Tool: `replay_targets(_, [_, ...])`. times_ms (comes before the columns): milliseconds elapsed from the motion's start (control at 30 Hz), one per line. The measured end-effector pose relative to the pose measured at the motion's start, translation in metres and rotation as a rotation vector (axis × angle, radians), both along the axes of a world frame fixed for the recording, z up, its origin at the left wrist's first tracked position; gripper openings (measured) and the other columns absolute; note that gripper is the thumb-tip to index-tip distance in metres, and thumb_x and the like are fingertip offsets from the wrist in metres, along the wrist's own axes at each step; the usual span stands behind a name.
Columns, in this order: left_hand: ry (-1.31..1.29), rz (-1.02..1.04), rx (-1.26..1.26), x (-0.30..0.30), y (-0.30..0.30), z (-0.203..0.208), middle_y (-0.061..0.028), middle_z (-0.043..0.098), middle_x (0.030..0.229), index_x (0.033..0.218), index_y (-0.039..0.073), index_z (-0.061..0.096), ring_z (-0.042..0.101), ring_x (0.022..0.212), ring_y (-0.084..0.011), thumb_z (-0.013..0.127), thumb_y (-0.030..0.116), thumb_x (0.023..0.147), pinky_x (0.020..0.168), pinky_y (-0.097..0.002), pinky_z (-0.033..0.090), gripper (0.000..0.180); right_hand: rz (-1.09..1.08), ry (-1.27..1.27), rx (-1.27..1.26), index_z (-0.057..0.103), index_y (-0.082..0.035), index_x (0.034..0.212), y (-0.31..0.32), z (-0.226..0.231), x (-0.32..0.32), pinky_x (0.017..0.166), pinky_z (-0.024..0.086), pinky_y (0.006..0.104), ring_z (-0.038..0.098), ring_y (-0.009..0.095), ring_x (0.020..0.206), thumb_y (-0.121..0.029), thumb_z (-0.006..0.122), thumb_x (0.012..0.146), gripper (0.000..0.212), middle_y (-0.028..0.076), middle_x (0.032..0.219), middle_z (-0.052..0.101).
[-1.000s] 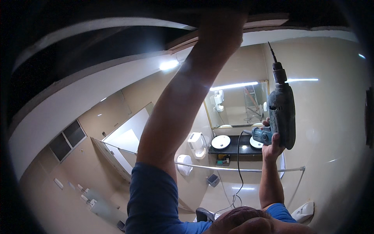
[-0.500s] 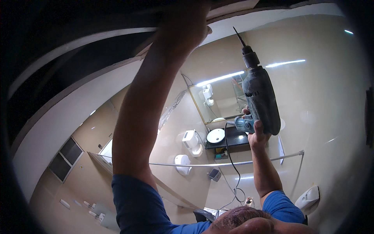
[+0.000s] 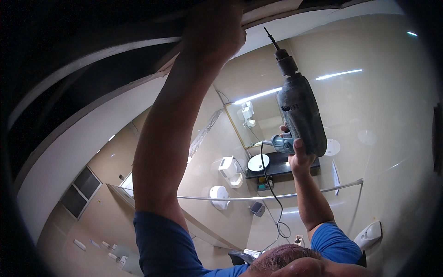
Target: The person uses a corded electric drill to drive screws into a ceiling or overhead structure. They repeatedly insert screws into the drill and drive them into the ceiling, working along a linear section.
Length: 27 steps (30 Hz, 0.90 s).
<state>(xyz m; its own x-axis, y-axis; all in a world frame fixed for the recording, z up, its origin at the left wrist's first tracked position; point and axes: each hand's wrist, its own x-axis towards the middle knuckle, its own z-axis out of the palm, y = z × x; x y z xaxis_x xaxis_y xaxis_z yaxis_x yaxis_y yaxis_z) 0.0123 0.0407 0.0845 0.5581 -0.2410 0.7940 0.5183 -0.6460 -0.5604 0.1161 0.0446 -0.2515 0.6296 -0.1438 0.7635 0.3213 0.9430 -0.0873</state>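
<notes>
My right hand [image 3: 302, 159] grips a dusty grey-and-teal power drill [image 3: 302, 113] by its handle, and the drill points upward. Its long thin bit [image 3: 271, 39] tilts a little to the left, and the tip is apart from the pale ceiling edge above. A dark cord [image 3: 276, 198] hangs from the handle in a loop. Raised high, my left hand [image 3: 214, 39] is at the wooden strip [image 3: 272, 13] along the dark ceiling opening. Its fingers are lost in the shadow, so I cannot see what they hold.
A metal rail [image 3: 249, 198] crosses below the drill. Past it are a mirror [image 3: 258, 115], a round white basin [image 3: 258, 162] on a dark counter, and white wall dispensers [image 3: 230, 172]. To the left runs the curved white ceiling edge [image 3: 83, 124] beside the dark opening.
My right hand has carried the drill left and slightly up, its bit now nearer my left hand. The left hand has shifted slightly, and a fingertip that showed beside it is hidden.
</notes>
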Motion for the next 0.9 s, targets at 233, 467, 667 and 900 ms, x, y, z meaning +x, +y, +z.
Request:
replay_targets(233, [-0.027,-0.019,0.028,-0.005,-0.005,-0.006,-0.0265,0.073,0.1,0.097,-0.001,0.073,0.072,0.1,-0.0419,0.08,0.02,0.08,0.092,-0.0514,0.058,0.029,-0.06,0.028,-0.083,0.058,0.005,0.133,0.004,-0.002,0.005,0.08,0.064,0.0383,0.074,0.03,0.102,-0.046,0.075,0.089,0.069,0.018,0.117,0.07])
replay_targets(467, [-0.03,-0.019,-0.09,-0.011,-0.013,-0.004,-0.0286,0.072,0.101,0.099,-0.004,0.072,0.071,0.102,-0.0434,0.081,0.019,0.081,0.094,-0.0515,0.057,0.031,-0.046,0.05,-0.047,0.058,0.006,0.133,0.007,0.001,0.005,0.08,0.064,0.0383,0.074,0.031,0.103,-0.047,0.074,0.089,0.07,0.019,0.117,0.07])
replay_targets(667, [-0.048,-0.024,-0.024,-0.019,-0.018,-0.008,-0.0289,0.072,0.103,0.098,-0.004,0.073,0.07,0.103,-0.0429,0.082,0.02,0.08,0.096,-0.0512,0.056,0.031,-0.041,0.063,-0.018,0.055,0.006,0.136,0.008,0.004,0.007,0.081,0.063,0.0389,0.073,0.03,0.102,-0.047,0.075,0.089,0.073,0.019,0.117,0.069])
replay_targets(900, [-0.036,-0.003,0.001,-0.021,-0.018,-0.012,-0.0281,0.072,0.101,0.098,-0.003,0.073,0.07,0.102,-0.0426,0.082,0.021,0.08,0.096,-0.0514,0.055,0.032,-0.03,0.045,-0.028,0.056,0.005,0.135,0.007,0.004,0.008,0.08,0.064,0.0387,0.073,0.031,0.103,-0.048,0.075,0.088,0.074,0.018,0.118,0.068])
